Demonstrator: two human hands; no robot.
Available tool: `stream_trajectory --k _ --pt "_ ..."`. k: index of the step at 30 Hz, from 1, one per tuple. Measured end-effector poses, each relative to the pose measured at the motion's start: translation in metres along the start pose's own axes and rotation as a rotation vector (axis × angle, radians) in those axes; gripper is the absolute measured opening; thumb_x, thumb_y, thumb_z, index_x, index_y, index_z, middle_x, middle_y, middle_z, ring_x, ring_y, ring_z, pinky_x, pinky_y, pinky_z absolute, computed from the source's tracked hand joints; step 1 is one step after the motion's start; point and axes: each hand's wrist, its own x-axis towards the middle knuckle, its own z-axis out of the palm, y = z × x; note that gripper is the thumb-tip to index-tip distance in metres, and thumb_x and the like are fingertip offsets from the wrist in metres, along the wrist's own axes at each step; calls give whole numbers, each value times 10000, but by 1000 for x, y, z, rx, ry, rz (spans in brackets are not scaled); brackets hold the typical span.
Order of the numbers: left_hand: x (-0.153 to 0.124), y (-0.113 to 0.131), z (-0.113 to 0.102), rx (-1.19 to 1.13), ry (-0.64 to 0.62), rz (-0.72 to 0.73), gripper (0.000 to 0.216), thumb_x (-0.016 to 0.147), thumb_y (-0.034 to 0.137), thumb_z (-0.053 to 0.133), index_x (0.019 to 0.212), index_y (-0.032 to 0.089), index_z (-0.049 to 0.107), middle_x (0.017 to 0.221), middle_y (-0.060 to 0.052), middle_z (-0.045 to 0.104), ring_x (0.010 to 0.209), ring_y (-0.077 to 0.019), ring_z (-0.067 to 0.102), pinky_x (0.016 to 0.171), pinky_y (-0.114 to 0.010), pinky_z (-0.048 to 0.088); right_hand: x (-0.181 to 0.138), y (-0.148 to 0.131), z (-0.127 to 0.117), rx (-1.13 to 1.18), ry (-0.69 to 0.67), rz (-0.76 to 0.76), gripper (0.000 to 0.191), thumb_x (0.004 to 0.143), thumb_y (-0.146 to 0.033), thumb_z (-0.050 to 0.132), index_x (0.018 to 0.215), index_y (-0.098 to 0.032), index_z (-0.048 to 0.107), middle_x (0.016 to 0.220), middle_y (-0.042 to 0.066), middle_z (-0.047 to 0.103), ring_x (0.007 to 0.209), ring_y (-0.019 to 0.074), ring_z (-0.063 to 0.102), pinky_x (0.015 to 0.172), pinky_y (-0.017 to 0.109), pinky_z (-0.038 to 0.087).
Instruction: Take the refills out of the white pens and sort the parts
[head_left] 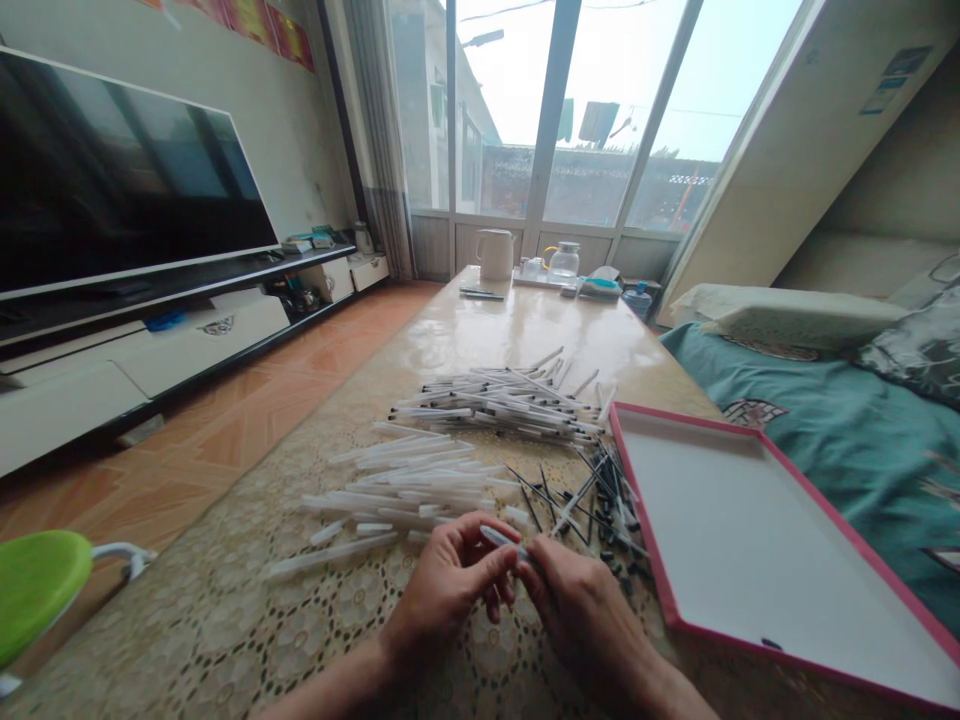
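Both of my hands meet over the near part of the table, closed around one whitish pen barrel (pixel 498 537). Thumb and fingers of my left hand (pixel 459 572) pinch it near its pale upper end. My right hand (pixel 576 595) grips the other end, which its fingers hide. Just beyond my left hand lies a pile of clear white pen barrels (pixel 420 487). Dark ink refills (pixel 551 497) and small black pen parts (pixel 621 560) are scattered past my right hand. Farther off is a heap of white pens with black ends (pixel 502 400).
At right lies a shallow white box lid (pixel 750 520) with a pink rim, a small black piece (pixel 771 645) inside. A cream jug (pixel 495 255), glass pitcher (pixel 565 262) and tissue pack (pixel 600 284) stand at the far end. A green stool (pixel 41 590) is at left.
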Motion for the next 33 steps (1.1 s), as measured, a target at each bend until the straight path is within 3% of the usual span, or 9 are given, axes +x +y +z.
stream_trajectory --k 3,8,18,26,31,33 --pt "2 1 -4 -79 100 38 195 708 291 680 786 122 619 582 -12 609 477 -102 562 410 -181 437 0 4 -4 148 72 81 290 920 -371 316 844 -191 531 683 19 593 604 144 588 562 221 412" --pt "5 6 -12 -199 272 88 196 685 259 704 788 126 603 629 -12 625 508 -95 569 447 -181 444 -1 18 -12 442 123 304 417 926 -441 267 676 -184 480 519 -34 491 419 87 458 426 183 332" --pt "6 7 -16 -182 299 59 213 685 274 703 775 117 591 628 -11 630 496 -96 575 470 -197 465 -2 21 -8 542 102 252 344 886 -418 416 684 -162 526 538 -31 482 450 80 424 446 188 338" --pt "3 12 -12 -212 321 42 244 655 292 726 750 116 587 615 -7 632 483 -85 571 472 -186 465 -1 15 -14 480 200 228 254 842 -408 500 894 -167 565 678 14 579 558 122 515 512 214 423" --pt "5 9 -13 -201 306 42 245 655 284 726 761 120 580 616 -4 628 486 -95 581 467 -196 469 -1 18 -11 396 157 219 415 910 -427 335 632 -177 515 500 -23 480 440 93 436 443 194 349" --pt "5 8 -14 -193 311 44 240 660 279 723 768 118 580 622 -6 629 492 -95 583 473 -197 472 -1 18 -11 390 166 200 369 902 -417 365 659 -179 508 541 -21 495 463 93 452 454 189 360"
